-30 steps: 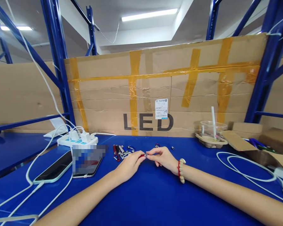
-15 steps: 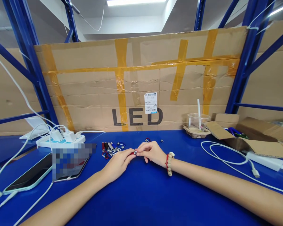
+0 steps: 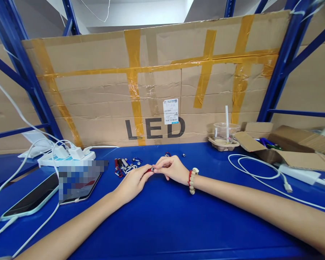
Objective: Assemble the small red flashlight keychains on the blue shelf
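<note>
My left hand [image 3: 134,180] rests on the blue table [image 3: 165,224] and pinches a small red tube [image 3: 148,169], a keychain-sized flashlight, at its body. My right hand [image 3: 172,168], with a bead bracelet at the wrist, pinches the tube's silver end from the other side. The two hands meet at the middle of the table. Just to the left lies a small pile of similar little tubes with clips [image 3: 124,165]. Two tiny loose parts [image 3: 183,155] lie just beyond my right hand.
Two phones [image 3: 29,198] on charging cables lie at the left by a white power strip [image 3: 67,157]. A taped cardboard wall marked LED [image 3: 154,86] closes the back. At the right stand a plastic cup with a straw [image 3: 226,133], cardboard boxes [image 3: 295,151] and a looped white cable [image 3: 260,173].
The view has tilted down and shifted a little; both hands stay together on the red tube, with the fingers of the right hand working at its end.
</note>
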`<state>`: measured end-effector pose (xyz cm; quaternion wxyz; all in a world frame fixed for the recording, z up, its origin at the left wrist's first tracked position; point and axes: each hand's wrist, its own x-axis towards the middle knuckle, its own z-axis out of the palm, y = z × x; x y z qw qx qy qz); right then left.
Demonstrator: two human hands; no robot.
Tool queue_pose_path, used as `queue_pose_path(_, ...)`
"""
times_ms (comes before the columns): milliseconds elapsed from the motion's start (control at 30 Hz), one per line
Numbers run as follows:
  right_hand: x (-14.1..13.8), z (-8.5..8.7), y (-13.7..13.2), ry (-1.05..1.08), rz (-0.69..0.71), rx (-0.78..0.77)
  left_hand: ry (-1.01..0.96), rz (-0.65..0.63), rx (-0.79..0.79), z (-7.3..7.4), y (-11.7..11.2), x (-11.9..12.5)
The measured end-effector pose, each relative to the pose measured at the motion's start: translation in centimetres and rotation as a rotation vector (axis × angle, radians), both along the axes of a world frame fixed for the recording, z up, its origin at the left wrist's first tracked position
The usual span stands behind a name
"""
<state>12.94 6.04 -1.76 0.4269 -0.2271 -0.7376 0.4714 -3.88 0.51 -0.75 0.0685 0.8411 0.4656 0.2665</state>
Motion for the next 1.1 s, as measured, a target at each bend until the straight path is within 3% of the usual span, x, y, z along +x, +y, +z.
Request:
queue_pose_path(367,0.27,0.40,-0.24,-0.007,-0.021,0.035,0.037,-0.023,-0.049,0.13,0.12,-0.24)
queue_pose_path(633,0.14,-0.42,0.27,-0.113,-0.087,0.086,0.059,-0.006,-0.041,0.07,0.18,-0.29)
queue_pose_path(1100,0.03,0.06,0.15,-0.189,-0.108,-0.107,0.057,0.036,-0.017,0.17,0.18,-0.02)
